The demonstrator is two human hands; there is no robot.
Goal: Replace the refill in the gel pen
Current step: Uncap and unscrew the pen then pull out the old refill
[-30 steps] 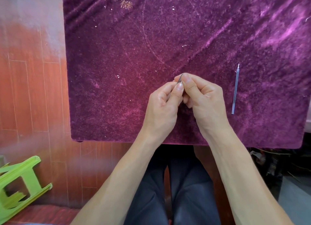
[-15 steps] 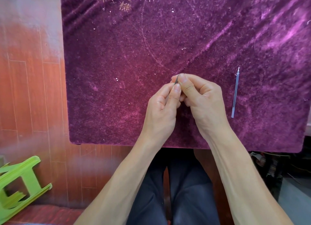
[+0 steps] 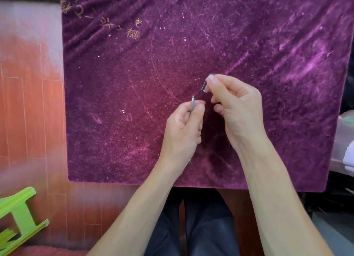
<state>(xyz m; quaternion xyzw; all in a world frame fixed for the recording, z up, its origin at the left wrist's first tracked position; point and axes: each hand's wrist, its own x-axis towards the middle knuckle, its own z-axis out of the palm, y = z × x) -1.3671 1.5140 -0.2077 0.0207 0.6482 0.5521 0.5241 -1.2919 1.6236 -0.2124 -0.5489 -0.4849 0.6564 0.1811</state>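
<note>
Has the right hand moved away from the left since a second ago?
Yes. The right hand, pinching a dark pen piece, has pulled up and right from the left hand, judged against the cloth; before, they touched.

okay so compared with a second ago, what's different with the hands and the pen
The hands have come apart. Before, both pinched the pen together at one spot. Now the left hand holds a thin pen part with its tip sticking up, and the right hand has lifted a small dark piece up and away to the right. Both grips stay closed, over the same purple cloth. The spare refill seen earlier at the right is not in view now.
</note>
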